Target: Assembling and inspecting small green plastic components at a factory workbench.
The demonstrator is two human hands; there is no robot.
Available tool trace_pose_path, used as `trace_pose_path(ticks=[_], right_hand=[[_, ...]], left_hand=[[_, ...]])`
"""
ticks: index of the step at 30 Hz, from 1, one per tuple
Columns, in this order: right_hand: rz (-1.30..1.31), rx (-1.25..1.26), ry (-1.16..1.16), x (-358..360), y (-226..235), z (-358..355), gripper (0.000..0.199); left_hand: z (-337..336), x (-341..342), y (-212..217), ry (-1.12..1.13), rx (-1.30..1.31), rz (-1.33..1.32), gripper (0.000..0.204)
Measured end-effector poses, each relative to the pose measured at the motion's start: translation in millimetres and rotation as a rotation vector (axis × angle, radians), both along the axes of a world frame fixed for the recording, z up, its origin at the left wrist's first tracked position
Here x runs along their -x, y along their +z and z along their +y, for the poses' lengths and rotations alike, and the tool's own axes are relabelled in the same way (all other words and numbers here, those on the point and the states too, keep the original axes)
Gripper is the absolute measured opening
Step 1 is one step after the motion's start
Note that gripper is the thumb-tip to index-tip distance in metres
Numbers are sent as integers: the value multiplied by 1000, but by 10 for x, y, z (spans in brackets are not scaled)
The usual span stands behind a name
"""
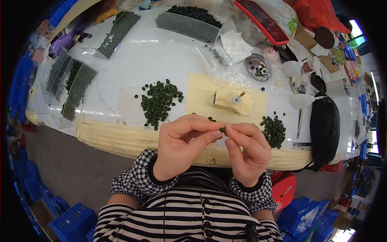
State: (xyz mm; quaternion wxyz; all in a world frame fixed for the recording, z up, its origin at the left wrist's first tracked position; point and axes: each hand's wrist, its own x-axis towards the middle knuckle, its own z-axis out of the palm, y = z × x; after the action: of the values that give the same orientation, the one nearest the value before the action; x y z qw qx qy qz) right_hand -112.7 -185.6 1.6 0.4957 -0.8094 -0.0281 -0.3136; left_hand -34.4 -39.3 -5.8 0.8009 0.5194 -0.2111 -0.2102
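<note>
Left hand (181,145), right hand (248,151) — fingertips pinching one small dark-green round disc (222,129) between them.

— What is on the white table (161,52)?
— Long clear trays (189,25) full of dark green bits. A red tray (262,20) sits at the back.
— What is on the right side?
— A black pouch (324,125), and a round metal dish (258,67) near a crinkly clear bag (236,44).
</note>
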Motion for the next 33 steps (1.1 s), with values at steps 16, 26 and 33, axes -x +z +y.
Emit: trace_pose_path(ticks=[16,26,33], right_hand=[[-83,254,9,-22,-67,-59,34],[-71,230,-25,25,-71,-34,33],[-39,173,-7,34,-52,-26,32]], left_hand=[[36,-69,-11,-3,-164,-252,22],[17,-33,13,-52,-53,-44,22],[51,-73,-23,-74,-65,-115,20]])
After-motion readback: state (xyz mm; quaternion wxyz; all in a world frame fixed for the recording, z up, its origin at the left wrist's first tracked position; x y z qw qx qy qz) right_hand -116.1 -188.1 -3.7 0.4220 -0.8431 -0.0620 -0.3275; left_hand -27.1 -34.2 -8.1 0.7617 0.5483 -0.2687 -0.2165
